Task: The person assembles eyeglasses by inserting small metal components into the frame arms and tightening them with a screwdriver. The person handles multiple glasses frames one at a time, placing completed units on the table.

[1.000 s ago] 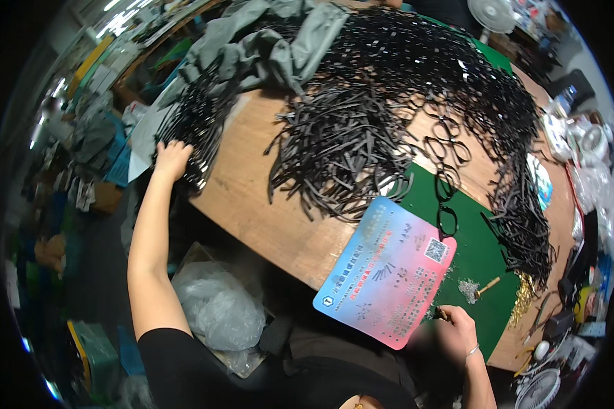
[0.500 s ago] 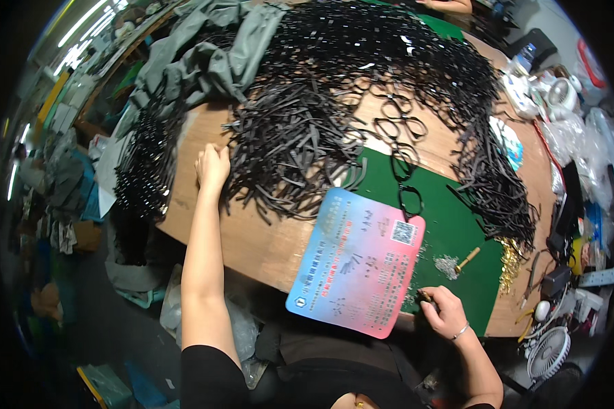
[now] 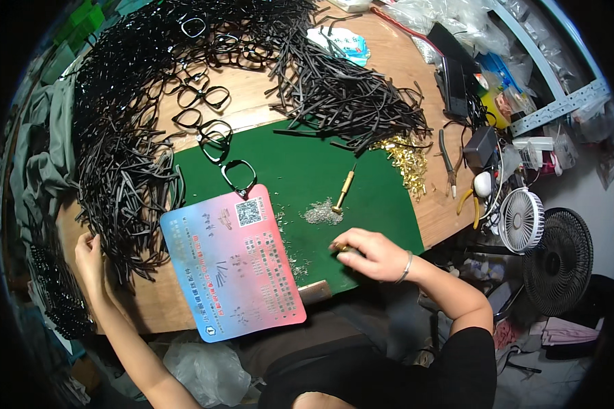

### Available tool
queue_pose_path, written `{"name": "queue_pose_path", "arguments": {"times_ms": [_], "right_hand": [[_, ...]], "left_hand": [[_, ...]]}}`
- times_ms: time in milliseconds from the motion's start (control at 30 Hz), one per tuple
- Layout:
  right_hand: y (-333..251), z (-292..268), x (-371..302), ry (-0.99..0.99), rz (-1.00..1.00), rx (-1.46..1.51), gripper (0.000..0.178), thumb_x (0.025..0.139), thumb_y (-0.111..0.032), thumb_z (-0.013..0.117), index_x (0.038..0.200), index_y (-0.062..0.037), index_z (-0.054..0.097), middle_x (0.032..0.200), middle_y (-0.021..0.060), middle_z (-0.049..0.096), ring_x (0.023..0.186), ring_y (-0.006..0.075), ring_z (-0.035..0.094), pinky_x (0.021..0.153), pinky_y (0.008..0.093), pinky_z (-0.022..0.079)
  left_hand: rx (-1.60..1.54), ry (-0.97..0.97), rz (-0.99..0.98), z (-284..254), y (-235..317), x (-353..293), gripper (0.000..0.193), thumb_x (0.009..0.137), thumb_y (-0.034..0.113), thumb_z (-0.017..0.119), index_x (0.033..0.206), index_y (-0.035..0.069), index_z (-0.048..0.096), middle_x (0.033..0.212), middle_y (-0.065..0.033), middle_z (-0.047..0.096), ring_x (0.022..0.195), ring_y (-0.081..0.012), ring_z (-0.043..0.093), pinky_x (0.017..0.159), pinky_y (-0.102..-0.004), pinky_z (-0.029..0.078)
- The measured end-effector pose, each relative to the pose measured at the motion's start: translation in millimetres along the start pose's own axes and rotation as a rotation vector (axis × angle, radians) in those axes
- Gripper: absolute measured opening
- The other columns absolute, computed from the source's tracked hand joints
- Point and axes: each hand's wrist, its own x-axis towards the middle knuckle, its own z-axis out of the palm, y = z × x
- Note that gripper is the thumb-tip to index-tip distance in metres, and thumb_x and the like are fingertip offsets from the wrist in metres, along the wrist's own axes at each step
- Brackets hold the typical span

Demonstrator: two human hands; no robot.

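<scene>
My left hand is at the left, beside the near edge of a heap of black eyeglass temples. Its fingers are bent together; what they pinch, if anything, I cannot make out. My right hand hovers over the near part of the green mat, closed on a small brass-coloured piece largely hidden by the fingers. Beyond it, a brass-handled screwdriver lies beside a small pile of silvery screws. Black eyeglass fronts run in a row away from the mat.
A blue-and-pink printed sheet lies across the mat's left part and overhangs the table's near edge. More black temples are heaped at the back. Gold-coloured small parts, pliers and a white fan are on the right.
The view has swung to the right, so the table appears farther left. My right hand has moved farther in over the mat. My left hand is now by the heap's near edge.
</scene>
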Motion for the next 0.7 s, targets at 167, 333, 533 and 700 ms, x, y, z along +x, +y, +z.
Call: {"name": "queue_pose_path", "arguments": {"times_ms": [167, 333, 533, 700], "right_hand": [[15, -46, 25, 0.391, 0.095, -0.587, 0.023, 0.082, -0.025, 0.057, 0.089, -0.0037, 0.055, 0.083, 0.0171, 0.056, 0.074, 0.0336, 0.059, 0.069, 0.0424, 0.049], [54, -77, 65, 0.520, 0.199, -0.983, 0.020, 0.079, -0.015, 0.053, 0.096, -0.0037, 0.052, 0.098, 0.0164, 0.053, 0.068, 0.0364, 0.061, 0.060, 0.0449, 0.052], [43, -56, 26, 0.458, 0.129, -0.840, 0.028, 0.078, -0.017, 0.055, 0.105, -0.0058, 0.056, 0.106, 0.0115, 0.058, 0.072, 0.0336, 0.063, 0.066, 0.0418, 0.053], [33, -73, 5, 0.562, 0.124, -0.637, 0.026, 0.078, -0.017, 0.061, 0.101, -0.0048, 0.059, 0.102, 0.0136, 0.059, 0.075, 0.0312, 0.062, 0.069, 0.0369, 0.051]], "left_hand": [[-0.119, -0.001, -0.027, -24, 23, -5, 0.031, 0.086, 0.018, 0.059, 0.107, -0.005, 0.059, 0.082, -0.0118, 0.064, 0.072, -0.0147, 0.059, 0.067, -0.0271, 0.046], [-0.125, 0.294, 0.152, -22, 43, -28, 0.031, 0.089, 0.019, 0.055, 0.111, -0.003, 0.058, 0.078, -0.0065, 0.062, 0.062, -0.0095, 0.053, 0.057, -0.0226, 0.044], [-0.563, 0.064, 0.053, -24, 123, -177, 0.022, 0.089, 0.003, 0.052, 0.108, -0.002, 0.059, 0.075, 0.0002, 0.056, 0.058, -0.0033, 0.045, 0.050, -0.0169, 0.036], [-0.487, -0.171, 0.119, 29, 132, -227, 0.015, 0.083, 0.000, 0.058, 0.096, -0.003, 0.063, 0.078, -0.0055, 0.061, 0.064, -0.0089, 0.052, 0.059, -0.0226, 0.043]]}}
